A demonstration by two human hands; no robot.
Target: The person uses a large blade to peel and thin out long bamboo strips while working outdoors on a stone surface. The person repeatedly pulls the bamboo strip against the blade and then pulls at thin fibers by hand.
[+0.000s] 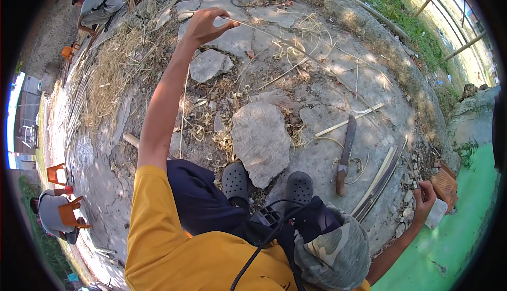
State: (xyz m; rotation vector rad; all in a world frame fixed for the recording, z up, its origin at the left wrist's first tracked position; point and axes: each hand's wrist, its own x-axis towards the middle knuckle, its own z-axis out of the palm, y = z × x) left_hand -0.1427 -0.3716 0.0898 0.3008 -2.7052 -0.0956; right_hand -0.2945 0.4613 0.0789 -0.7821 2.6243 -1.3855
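A rumpled camouflage cloth is bunched on the lap, above two perforated dark clogs. A long, thin, pale cane strip is pinched in the raised left hand and stretched across cracked, flat stones. Its far end is grasped by the right hand, beside a wooden-handled machete.

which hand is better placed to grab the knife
Likely the right hand: it is low and on the same side as the knife. The left hand is stretched far out, pinching a thin strip.
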